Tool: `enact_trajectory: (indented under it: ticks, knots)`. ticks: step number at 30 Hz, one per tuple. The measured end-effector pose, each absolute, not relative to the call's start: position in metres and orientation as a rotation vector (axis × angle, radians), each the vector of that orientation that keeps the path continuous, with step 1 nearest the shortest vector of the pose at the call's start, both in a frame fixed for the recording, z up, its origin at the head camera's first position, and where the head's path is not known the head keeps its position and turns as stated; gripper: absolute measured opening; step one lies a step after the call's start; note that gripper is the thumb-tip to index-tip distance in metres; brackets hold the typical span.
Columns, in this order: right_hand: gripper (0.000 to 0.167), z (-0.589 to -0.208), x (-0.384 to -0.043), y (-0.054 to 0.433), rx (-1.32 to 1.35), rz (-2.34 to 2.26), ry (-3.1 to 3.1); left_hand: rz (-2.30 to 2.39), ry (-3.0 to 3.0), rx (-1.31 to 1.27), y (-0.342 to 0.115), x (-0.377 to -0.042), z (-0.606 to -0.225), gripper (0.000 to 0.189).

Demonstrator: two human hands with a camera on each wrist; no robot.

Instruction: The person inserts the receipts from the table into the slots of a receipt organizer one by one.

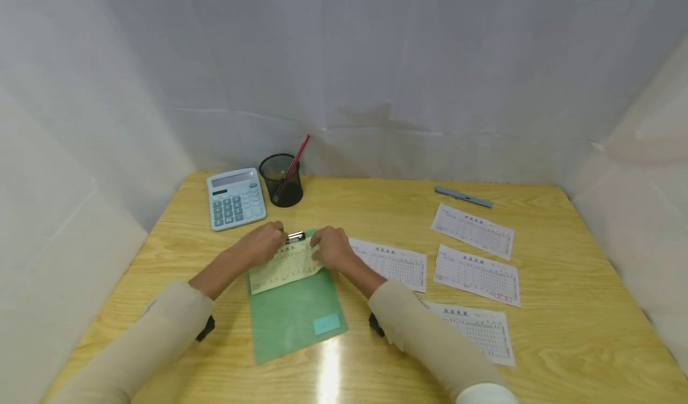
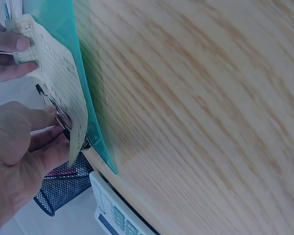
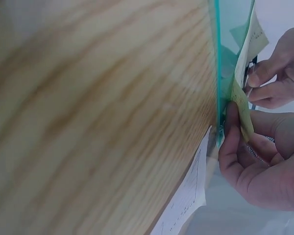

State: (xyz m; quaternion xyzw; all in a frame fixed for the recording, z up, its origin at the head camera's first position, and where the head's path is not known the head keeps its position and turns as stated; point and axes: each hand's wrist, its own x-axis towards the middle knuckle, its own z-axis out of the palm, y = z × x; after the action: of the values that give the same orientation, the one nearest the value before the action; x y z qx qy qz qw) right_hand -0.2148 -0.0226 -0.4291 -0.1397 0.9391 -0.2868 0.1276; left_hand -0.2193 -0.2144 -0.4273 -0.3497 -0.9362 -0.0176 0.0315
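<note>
A translucent green folder (image 1: 292, 320) with a light blue label lies on the table, a printed yellow slip (image 1: 282, 272) across its upper part. At the top edge sits a black and silver clip (image 1: 295, 236). My left hand (image 1: 263, 244) pinches this clip; in the left wrist view, the thumb presses its metal lever (image 2: 59, 115) with fingers beneath. My right hand (image 1: 332, 250) holds the slip's right end between thumb and fingers. In the right wrist view, the yellow slip (image 3: 242, 103) bends up from the folder (image 3: 225, 63) at that pinch.
Behind on the left are a light blue calculator (image 1: 236, 198) and a black mesh pen cup (image 1: 289, 192) holding a red pencil. Several white printed forms (image 1: 475, 272) lie to the right, one partly under the right forearm. A blue-grey pen (image 1: 463, 197) lies at the back right.
</note>
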Motion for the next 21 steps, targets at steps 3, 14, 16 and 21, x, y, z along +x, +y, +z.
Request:
enact_trajectory:
  ticks: [3, 14, 16, 21]
  knots:
    - [0.024, -0.4299, -0.2166, -0.0233, -0.415, -0.851, 2.745, -0.042, -2.881, -1.074, -0.2146, -0.219, -0.4273, 0.011]
    - [0.026, -0.4297, -0.2195, -0.0226, -0.341, -0.876, 2.688, -0.075, -2.946, -1.047, -0.2132, -0.2195, -0.4257, 0.012]
    - [0.025, -0.4303, -0.2195, -0.0219, -0.332, -0.894, 2.697, -0.069, -2.952, -1.049, -0.213, -0.2196, -0.4255, 0.011]
    - [0.024, -0.431, -0.2203, -0.0229, -0.325, -0.924, 2.729, -0.075, -2.958, -1.042, -0.2126, -0.219, -0.4248, 0.012]
